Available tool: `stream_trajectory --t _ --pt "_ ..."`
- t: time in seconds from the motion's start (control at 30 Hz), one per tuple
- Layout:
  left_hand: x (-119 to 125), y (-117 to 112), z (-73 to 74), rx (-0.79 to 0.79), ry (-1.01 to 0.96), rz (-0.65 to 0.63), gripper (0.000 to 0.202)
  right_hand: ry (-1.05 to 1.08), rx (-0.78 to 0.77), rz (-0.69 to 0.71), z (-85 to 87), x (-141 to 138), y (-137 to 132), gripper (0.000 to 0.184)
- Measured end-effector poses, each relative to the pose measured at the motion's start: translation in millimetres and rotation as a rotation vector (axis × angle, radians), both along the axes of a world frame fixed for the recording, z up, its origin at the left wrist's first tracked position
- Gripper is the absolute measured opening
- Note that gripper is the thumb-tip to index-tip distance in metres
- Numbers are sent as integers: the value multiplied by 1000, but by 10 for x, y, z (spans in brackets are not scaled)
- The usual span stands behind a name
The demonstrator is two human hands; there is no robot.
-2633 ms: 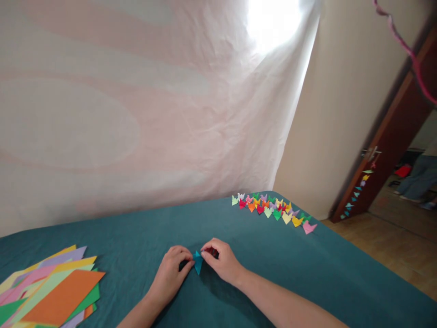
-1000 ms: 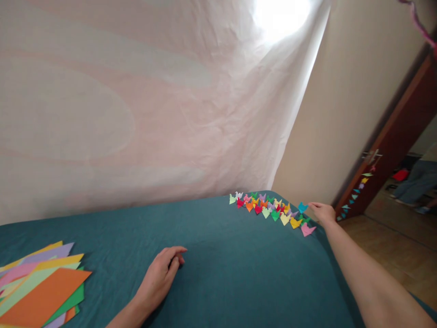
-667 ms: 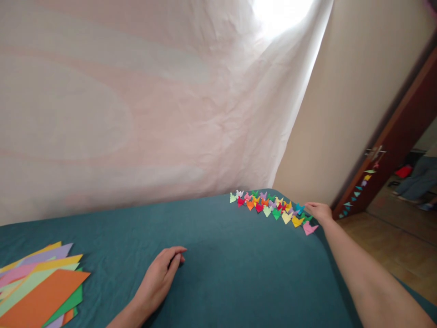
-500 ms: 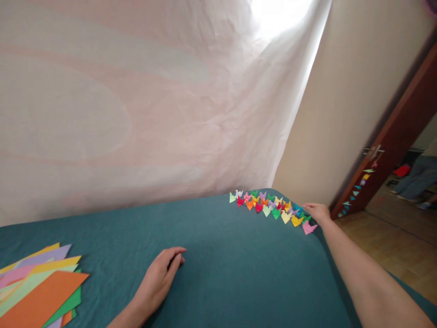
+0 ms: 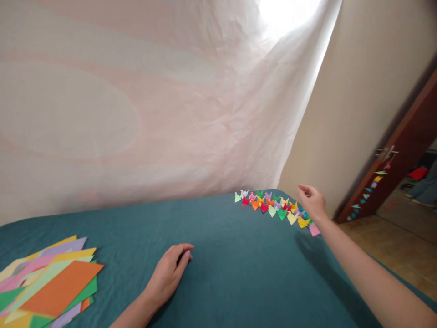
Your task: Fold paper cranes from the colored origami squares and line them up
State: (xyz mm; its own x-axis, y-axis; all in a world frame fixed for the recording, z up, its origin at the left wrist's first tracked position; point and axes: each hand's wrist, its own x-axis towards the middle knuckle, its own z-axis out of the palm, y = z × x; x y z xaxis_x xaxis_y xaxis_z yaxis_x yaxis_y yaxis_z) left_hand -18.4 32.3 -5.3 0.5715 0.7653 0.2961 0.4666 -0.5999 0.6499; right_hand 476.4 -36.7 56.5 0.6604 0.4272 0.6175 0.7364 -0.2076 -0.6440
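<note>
My left hand (image 5: 170,269) rests on the teal tablecloth, its fingers loosely bent and the thumb a little apart; nothing shows in it. Several small folded paper birds (image 5: 272,211) in many colours stand in close rows at the table's far right corner. My right hand (image 5: 312,200) is raised just above the right end of these rows, fingers curled in, with nothing visible between them. Below its wrist lies a pink paper bird (image 5: 314,230), partly covered by the forearm. A few birds behind the hand are hidden.
A spread pile of coloured paper sheets (image 5: 64,287) lies at the left on the tablecloth (image 5: 218,282). A pale curtain (image 5: 170,114) hangs behind the table. On the right, a brown door (image 5: 392,146) carries a hanging string of paper shapes (image 5: 367,193); a person's leg shows beyond.
My right hand has lifted up and away from the paper birds at the row's right end. My left hand keeps its place on the cloth. The view has shifted slightly left.
</note>
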Motion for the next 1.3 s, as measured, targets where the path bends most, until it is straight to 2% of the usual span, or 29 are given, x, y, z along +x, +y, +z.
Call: stream_trajectory --t 0.1,0.13,0.2,0.27,0.33,0.43,0.53,0.7,0.77,0.87,0.93,1.03,1.13,1.23,1.3 --pt "11 -29 27 10 -12 10 25 -79 -49 283 11 -832 82 23" --pt "15 -42 35 11 -15 10 25 -105 -79 408 -7 -1135 78 21" --pt "24 -71 45 11 -21 15 24 -159 -150 760 -55 -1726 22 22" --pt "30 -97 51 8 -25 24 24 -164 -225 1000 -110 -2240 -76 21" --pt "34 -114 52 7 -34 39 24 -181 -334 1158 -168 -2636 -177 22" --pt "34 -122 40 -13 -25 54 24 -303 -456 1282 -273 -3015 -279 23" --pt "32 -120 4 -11 -15 72 23 -368 -512 1330 -395 -3201 -313 21" --pt "18 -111 -25 15 37 41 21 -323 -438 1355 -568 -3270 -289 21" --pt "-10 -93 30 39 85 10 20 -297 -411 1361 -606 -3265 -277 21" --pt "-131 -23 198 82 231 -7 24 -288 -395 1386 -629 -3259 -271 22" --pt "-290 57 341 57 475 82 33 -288 -382 1391 -630 -3258 -269 23" --pt "-651 219 555 -4 629 188 45 -296 -370 1371 -626 -3261 -264 23" --pt "-1087 417 732 -69 777 346 54 -327 -362 1350 -626 -3261 -253 21" --pt "-1481 622 818 -102 880 467 56 -350 -359 1332 -626 -3253 -237 20" --pt "-1680 731 805 -142 946 537 54 -357 -353 1316 -623 -3245 -230 19"
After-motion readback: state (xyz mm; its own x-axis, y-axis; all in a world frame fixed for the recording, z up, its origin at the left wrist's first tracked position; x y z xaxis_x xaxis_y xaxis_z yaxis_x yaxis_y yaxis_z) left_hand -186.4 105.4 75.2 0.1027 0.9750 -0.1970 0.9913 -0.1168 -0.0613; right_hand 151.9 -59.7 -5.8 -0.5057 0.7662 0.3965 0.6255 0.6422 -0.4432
